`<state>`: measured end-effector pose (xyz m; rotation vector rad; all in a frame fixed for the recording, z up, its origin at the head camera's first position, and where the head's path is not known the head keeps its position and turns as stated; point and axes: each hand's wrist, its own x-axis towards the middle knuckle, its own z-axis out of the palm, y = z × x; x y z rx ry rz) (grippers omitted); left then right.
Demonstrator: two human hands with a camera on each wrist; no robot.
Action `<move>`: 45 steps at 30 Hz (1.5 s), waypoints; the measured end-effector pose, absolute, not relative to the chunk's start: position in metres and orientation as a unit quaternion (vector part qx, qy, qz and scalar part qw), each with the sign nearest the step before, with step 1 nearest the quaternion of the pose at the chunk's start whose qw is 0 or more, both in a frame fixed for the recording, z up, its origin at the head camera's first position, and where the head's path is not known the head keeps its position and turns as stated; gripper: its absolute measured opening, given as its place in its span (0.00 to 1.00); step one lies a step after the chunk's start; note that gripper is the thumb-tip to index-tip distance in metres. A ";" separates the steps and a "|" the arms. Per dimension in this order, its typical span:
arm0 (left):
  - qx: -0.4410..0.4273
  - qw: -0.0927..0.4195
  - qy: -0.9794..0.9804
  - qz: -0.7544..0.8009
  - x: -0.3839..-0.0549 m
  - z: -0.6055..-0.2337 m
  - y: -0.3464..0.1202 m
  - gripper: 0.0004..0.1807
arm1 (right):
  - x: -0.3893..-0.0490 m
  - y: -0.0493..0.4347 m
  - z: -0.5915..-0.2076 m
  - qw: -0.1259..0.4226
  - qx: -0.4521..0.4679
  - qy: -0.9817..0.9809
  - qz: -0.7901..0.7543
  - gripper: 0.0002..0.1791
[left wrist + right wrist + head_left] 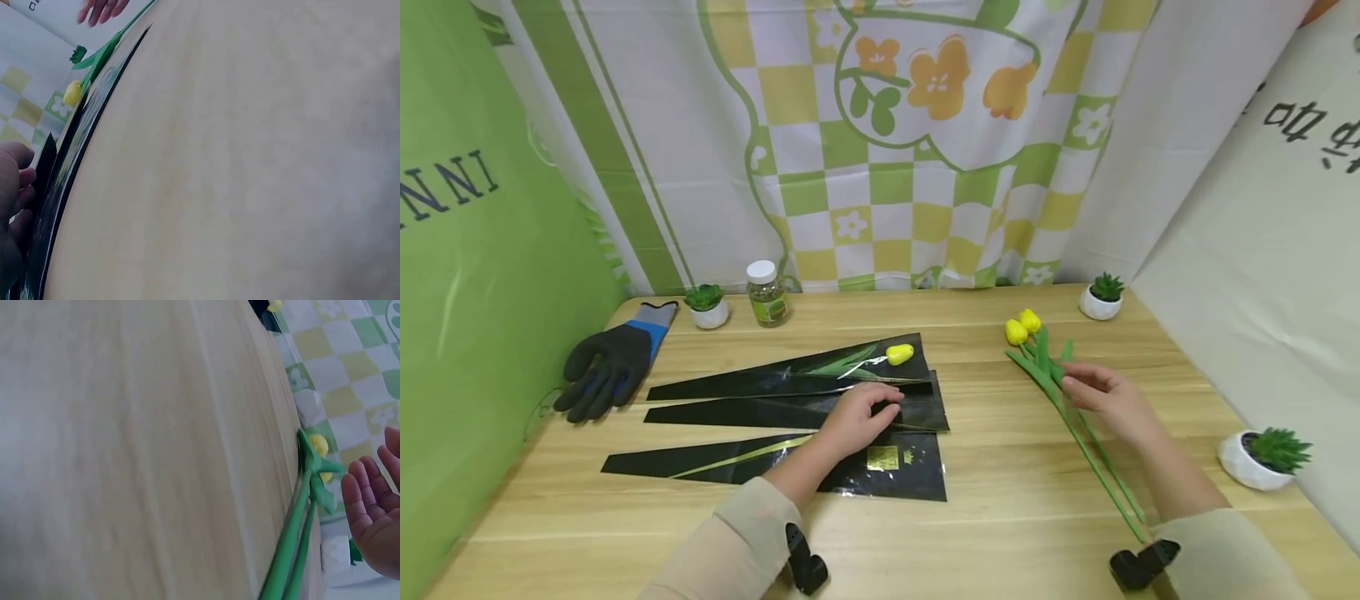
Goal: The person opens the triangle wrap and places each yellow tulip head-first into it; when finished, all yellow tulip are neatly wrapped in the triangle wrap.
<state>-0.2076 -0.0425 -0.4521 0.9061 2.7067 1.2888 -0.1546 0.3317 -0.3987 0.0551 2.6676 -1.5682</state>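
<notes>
Three black tapered flower sleeves lie side by side on the table. The far sleeve (775,379) holds a yellow tulip (899,355) under its clear front. My left hand (861,417) is over the wide part of the middle sleeve (715,412), thumb apart from the bent fingers and nothing gripped between them. Nearer to me, the front sleeve (917,479) bears a gold label and a gold stripe. To the right lie two yellow tulips (1017,332) with long green stems. Beside their leaves hovers my right hand (1108,400), its fingers relaxed and holding nothing; the right wrist view shows the palm bare.
A black-and-blue work glove (613,362) lies at the far left. Along the back stand a potted succulent (707,308), a white-capped jar (767,296) and another small pot (1101,298). A third potted plant (1262,458) sits at the right edge. Curtains hang behind the table.
</notes>
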 end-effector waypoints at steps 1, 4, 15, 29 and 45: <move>0.288 0.004 0.867 0.408 -0.209 -0.452 -0.043 0.13 | -0.153 0.335 -0.399 0.022 0.018 0.869 -0.494 0.32; 0.287 -0.003 0.870 0.400 -0.212 -0.451 -0.044 0.13 | -0.151 0.342 -0.402 0.015 0.017 0.881 -0.472 0.30; 0.273 0.000 0.879 0.391 -0.227 -0.452 -0.041 0.14 | -0.149 0.354 -0.411 0.059 0.044 0.913 -0.400 0.29; 0.266 -0.013 0.913 0.310 -0.230 -0.457 -0.029 0.16 | -0.153 0.352 -0.412 0.066 0.044 0.950 -0.301 0.30; 0.291 -0.060 0.931 0.212 -0.224 -0.458 -0.024 0.11 | -0.155 0.347 -0.409 0.069 0.058 0.958 -0.274 0.24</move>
